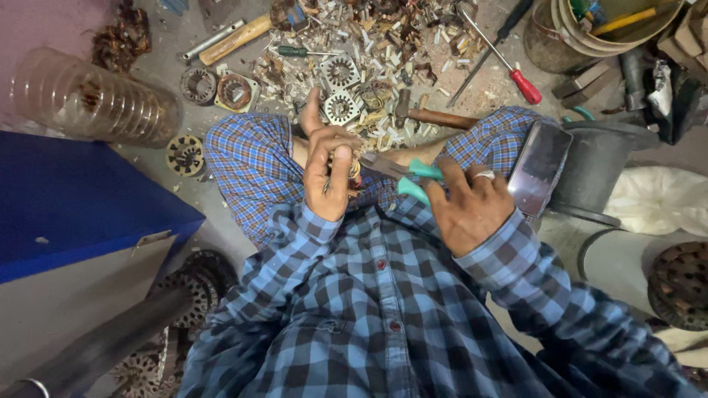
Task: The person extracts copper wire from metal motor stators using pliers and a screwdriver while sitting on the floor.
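Note:
My left hand [328, 171] is closed around a small round motor part [355, 169], mostly hidden by the fingers. My right hand [466, 206] grips pliers with teal handles [414, 177]; their metal jaws point left at the part. Both hands sit above my lap, over blue checked sleeves and knees. A phone [540, 168] rests on my right knee.
The floor ahead holds metal stator cores [340, 71], paper scraps, a red-handled screwdriver [509, 63], a green screwdriver [295, 51], a wooden-handled hammer [234, 39]. A clear plastic bottle [88, 99] and a blue box [81, 199] lie left. A black pot [597, 166] and bucket [590, 29] stand right.

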